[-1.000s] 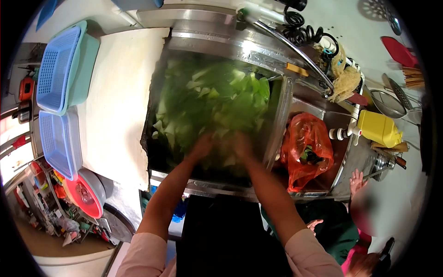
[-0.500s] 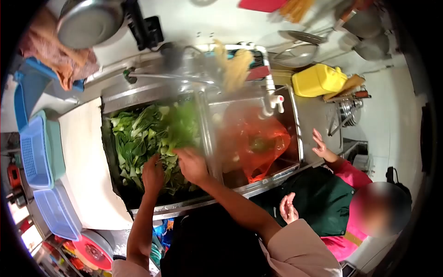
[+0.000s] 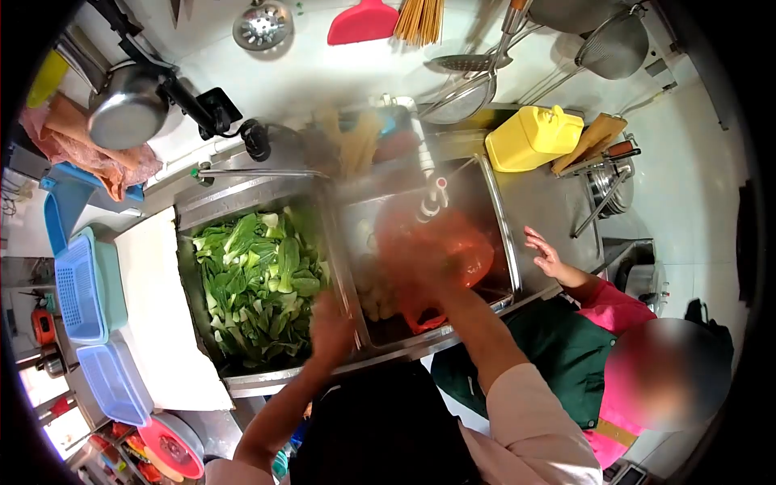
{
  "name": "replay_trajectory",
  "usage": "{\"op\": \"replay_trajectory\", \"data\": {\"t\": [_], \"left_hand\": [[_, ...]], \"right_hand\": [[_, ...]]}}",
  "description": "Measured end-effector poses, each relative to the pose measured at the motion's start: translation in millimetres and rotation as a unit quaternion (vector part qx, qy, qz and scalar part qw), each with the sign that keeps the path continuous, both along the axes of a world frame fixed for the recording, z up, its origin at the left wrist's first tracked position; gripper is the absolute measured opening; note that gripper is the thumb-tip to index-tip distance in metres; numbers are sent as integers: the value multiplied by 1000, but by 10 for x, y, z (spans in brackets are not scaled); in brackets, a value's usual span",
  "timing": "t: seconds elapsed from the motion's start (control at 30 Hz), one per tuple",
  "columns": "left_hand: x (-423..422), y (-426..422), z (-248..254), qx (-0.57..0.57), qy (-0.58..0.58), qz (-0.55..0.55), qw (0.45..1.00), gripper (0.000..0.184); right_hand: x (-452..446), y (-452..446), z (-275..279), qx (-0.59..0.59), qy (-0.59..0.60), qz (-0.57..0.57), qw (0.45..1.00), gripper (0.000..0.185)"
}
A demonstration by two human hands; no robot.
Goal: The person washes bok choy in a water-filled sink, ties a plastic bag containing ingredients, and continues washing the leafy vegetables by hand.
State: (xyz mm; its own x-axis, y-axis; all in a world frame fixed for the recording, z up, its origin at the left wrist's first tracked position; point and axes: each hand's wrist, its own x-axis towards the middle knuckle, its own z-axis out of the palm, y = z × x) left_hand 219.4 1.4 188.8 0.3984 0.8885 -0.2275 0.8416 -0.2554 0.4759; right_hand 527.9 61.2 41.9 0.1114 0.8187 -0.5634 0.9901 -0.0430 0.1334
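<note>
Leafy green vegetables, which look like bok choy (image 3: 263, 283), fill the left sink basin. At that basin's right edge is my left hand (image 3: 330, 333), its fingers smeared and hard to make out. My right hand (image 3: 430, 283) reaches into the right basin, over a red plastic bag (image 3: 469, 250). A blur covers its fingers, so whether they grip the bag cannot be seen. Pale roundish pieces (image 3: 373, 295) lie in the right basin left of the bag. Above this basin hangs a white tap (image 3: 436, 194).
A person in a green apron (image 3: 550, 356) stands at the right, one hand (image 3: 546, 255) raised near the sink rim. A yellow jug (image 3: 533, 139) is behind the right basin. Plastic baskets (image 3: 113, 380) and a pale board (image 3: 166, 315) flank the left basin.
Both hands have left the greens. My right hand has swung right to the red bag; my left has shifted right to the basin's edge. The view has shifted too.
</note>
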Motion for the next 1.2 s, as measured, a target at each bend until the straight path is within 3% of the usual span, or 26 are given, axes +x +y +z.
{"op": "replay_trajectory", "data": {"t": [0.03,0.07,0.13,0.17,0.33,0.43,0.53,0.63,0.73,0.8,0.83,0.93,1.0,1.03,1.07,1.13,1.2], "left_hand": [[259,-106,-66,-17,-43,-72,996,43],[546,-180,130,108,-52,-234,965,43],[962,-350,150,101,-133,-283,944,44],[1088,-391,70,90,-87,-299,946,43],[1186,-380,-289,-14,74,-350,934,37],[983,-287,-17,-97,59,-338,934,29],[861,-302,318,-93,-170,-218,956,25],[813,-285,618,-175,-239,-111,949,25],[871,-306,732,-187,-346,-68,917,27],[966,-349,850,-215,-330,-61,917,27],[999,-372,927,-229,-322,-59,917,27],[999,-484,1248,-195,-394,-63,896,23],[900,-510,1547,-172,-437,-76,880,18],[848,-521,1707,-159,-469,-71,866,17],[793,-527,1853,-144,-502,-66,850,15],[638,-526,2193,-216,-571,-65,790,18],[384,-605,2607,-268,-582,-69,765,10]], "right_hand": [[65,52,227,-50,-48,8,998,23],[121,115,368,-86,-102,25,991,21],[219,212,595,-147,-209,74,964,17],[278,240,621,-168,-263,101,945,15],[626,393,793,-170,-205,104,958,20],[709,488,1217,-210,-59,126,968,28],[700,591,1742,-259,86,148,951,37],[729,635,2269,-280,155,160,934,47],[885,634,2634,-267,130,172,939,56],[1045,683,2653,-232,107,205,945,53],[905,609,3192,-177,90,188,962,48],[823,541,3832,-163,86,111,977,35],[831,482,4177,-139,137,136,971,32],[675,354,4533,-91,164,61,980,32],[592,272,4663,-45,168,60,983,31],[131,12,5335,-41,111,-23,993,30],[-14,-141,5520,-42,135,-31,989,29]]}}
